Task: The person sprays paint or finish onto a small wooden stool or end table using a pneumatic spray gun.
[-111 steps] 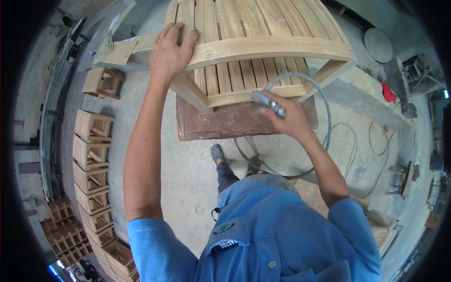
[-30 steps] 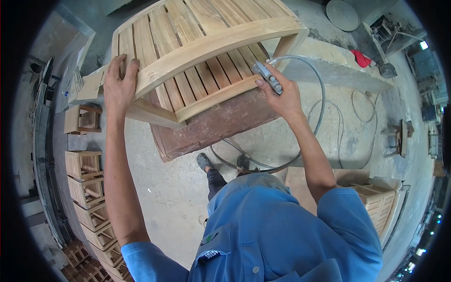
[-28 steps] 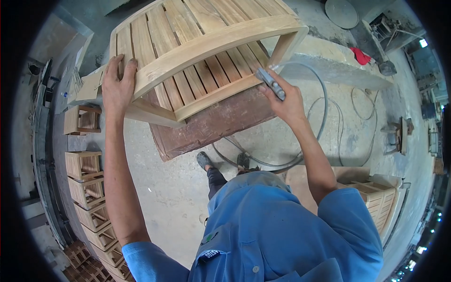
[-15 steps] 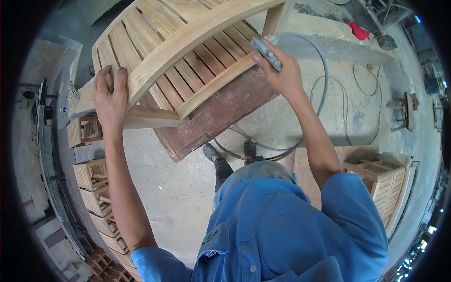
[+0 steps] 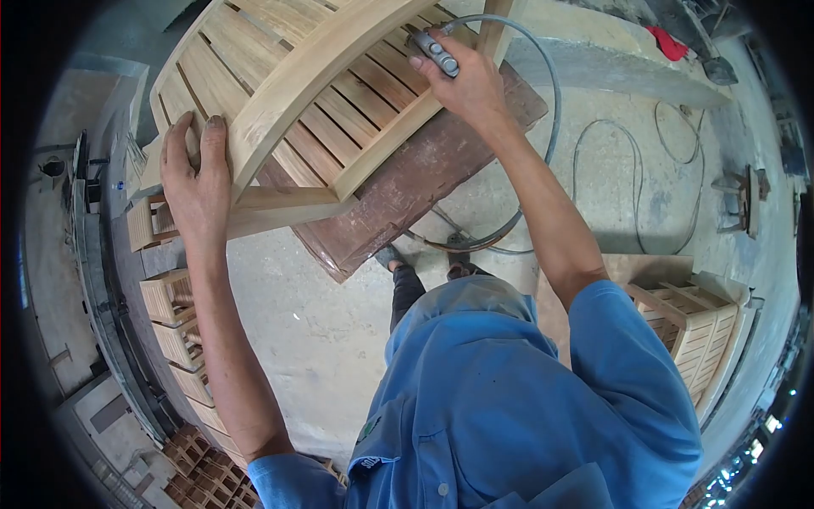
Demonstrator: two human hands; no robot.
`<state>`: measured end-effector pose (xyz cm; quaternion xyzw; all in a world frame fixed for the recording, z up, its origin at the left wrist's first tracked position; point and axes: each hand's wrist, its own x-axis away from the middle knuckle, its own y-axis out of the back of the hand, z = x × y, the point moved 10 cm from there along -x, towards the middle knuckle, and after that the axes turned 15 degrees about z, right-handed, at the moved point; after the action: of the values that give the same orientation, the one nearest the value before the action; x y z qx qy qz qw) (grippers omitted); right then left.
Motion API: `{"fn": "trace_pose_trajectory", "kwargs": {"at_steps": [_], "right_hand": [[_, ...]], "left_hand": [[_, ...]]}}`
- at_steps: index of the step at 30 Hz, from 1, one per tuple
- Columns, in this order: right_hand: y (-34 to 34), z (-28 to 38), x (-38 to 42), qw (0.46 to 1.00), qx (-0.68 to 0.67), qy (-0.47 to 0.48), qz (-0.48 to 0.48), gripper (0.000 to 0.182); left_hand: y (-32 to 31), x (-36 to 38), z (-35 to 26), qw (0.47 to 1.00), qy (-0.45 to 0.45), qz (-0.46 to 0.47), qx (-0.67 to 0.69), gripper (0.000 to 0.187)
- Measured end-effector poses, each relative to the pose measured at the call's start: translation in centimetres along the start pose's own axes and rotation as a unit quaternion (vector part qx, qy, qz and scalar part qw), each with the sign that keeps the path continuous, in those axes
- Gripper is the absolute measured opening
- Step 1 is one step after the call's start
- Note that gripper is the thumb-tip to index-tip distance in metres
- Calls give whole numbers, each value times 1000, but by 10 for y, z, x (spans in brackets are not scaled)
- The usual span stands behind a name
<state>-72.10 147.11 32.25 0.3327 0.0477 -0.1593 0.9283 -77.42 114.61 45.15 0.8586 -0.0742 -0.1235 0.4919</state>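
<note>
A slatted wooden chair or bench (image 5: 297, 93) with a curved rail lies tilted on a brown, worn padded block (image 5: 407, 199). My left hand (image 5: 197, 174) rests on the slats at its left end, thumb and fingers apart around the edge of the curved rail. Over the slats near the right end, my right hand (image 5: 465, 85) is wrapped round a small grey metal air tool (image 5: 436, 53). A grey hose (image 5: 555, 93) loops from the tool down toward the floor.
Stacked wooden pieces (image 5: 174, 327) line the left side. More slatted furniture (image 5: 699, 331) stands at the lower right. A concrete ledge (image 5: 610, 64) carries a red cloth (image 5: 667, 42). Thin hose (image 5: 640, 187) coils on the floor, and a small stand (image 5: 748, 202) is at the right.
My right hand has moved up and left with the tool, along the slats. My left hand keeps its hold on the left end. The view has shifted a little.
</note>
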Motion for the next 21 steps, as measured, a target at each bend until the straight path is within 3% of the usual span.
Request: {"fn": "trace_pose_trajectory", "kwargs": {"at_steps": [10,15,21], "right_hand": [[11,-5,-5,996,70,-38,-32,38],[-16,-11,8,998,-56,-10,19,45],[-48,7,21,991,-114,19,72,45]], "left_hand": [[3,0,-2,1000,-10,-11,-12,56],[3,-2,1,1000,-4,2,-3,54],[4,-5,4,1000,-6,-2,-2,56]]}}
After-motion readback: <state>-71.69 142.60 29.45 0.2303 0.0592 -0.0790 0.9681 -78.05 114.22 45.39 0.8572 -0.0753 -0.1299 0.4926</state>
